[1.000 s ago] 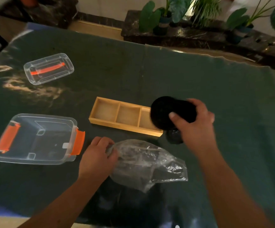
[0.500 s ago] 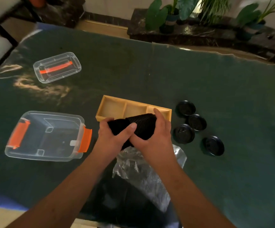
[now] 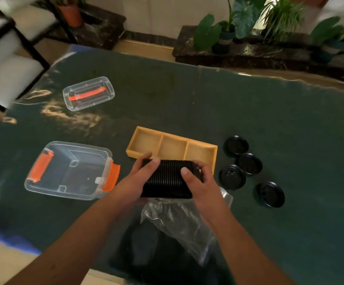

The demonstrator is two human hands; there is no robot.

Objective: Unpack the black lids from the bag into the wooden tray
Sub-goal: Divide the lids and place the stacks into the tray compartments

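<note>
A sideways stack of black lids (image 3: 168, 178) hangs just above the table, in front of the wooden tray (image 3: 172, 147). My left hand (image 3: 140, 177) grips its left end and my right hand (image 3: 200, 182) grips its right end. The tray has three compartments, and no lid shows in any of them. Several loose black lids (image 3: 236, 145) lie flat on the table to the right of the tray. The clear plastic bag (image 3: 179, 225) lies crumpled below my hands, near the table's front edge.
A clear plastic box with orange clips (image 3: 68, 169) stands left of the tray. Its clear lid with an orange handle (image 3: 88, 93) lies farther back left. Potted plants (image 3: 247, 19) line a dark ledge beyond the table. A chair (image 3: 6, 58) stands at the far left.
One second ago my right hand held lids by the tray and my left held the bag. Now both hands hold a stack, turned level and lifted slightly toward the tray.
</note>
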